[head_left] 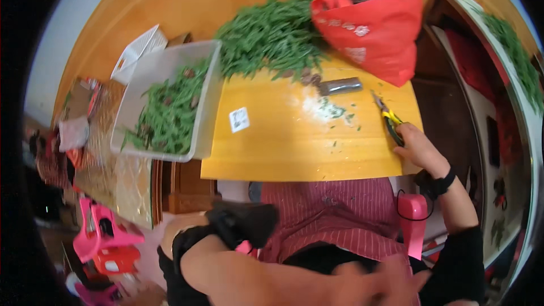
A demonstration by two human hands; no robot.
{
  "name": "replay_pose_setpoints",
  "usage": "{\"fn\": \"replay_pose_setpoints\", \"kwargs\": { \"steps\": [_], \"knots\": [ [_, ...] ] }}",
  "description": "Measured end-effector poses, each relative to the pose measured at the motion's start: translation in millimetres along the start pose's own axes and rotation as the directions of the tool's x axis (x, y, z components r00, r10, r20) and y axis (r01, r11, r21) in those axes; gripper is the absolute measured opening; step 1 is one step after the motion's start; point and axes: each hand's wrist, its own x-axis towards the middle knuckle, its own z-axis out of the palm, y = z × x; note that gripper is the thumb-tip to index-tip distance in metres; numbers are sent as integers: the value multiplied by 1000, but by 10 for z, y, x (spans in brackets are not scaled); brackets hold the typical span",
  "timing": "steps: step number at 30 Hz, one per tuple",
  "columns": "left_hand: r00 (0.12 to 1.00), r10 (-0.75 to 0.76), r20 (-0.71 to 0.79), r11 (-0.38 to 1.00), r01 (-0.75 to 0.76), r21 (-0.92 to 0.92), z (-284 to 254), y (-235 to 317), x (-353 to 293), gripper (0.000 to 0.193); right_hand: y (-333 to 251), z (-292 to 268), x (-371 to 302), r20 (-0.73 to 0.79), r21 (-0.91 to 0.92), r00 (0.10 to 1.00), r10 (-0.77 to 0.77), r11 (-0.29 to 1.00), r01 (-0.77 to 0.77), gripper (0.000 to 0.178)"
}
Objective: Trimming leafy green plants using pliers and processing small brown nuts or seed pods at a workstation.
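At frame right, my right hand (418,146) holds pliers (387,115) by the handles, leaving their tips free; my left hand (391,284), lower centre, blurs: I cannot tell its grip.

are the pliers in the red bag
No, the pliers are in the right hand, near the right edge of the yellow table.

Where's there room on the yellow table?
Bare yellow table lies between the white card and near edge, and between the card and green sprigs. It's crowded behind, with sprigs and a red bag, and right, where the right hand holds pliers.
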Motion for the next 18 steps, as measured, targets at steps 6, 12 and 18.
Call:
{"fn": "replay_pose_setpoints", "kwargs": {
  "steps": [6,12,18],
  "knots": [
    [949,-301,-95,952,304,19,98,302,102,15,-211,-101,131,28,39,993,-114,993,113,36],
    [927,-375,20,927,375,17,26,477,-111,4,-128,-180,-97,-17,-72,997,-69,995,68,37],
    [958,-240,-156,965,253,69,92,547,-441,18,-308,-349,-112,69,32,971,-229,973,227,35]
  ]
}}
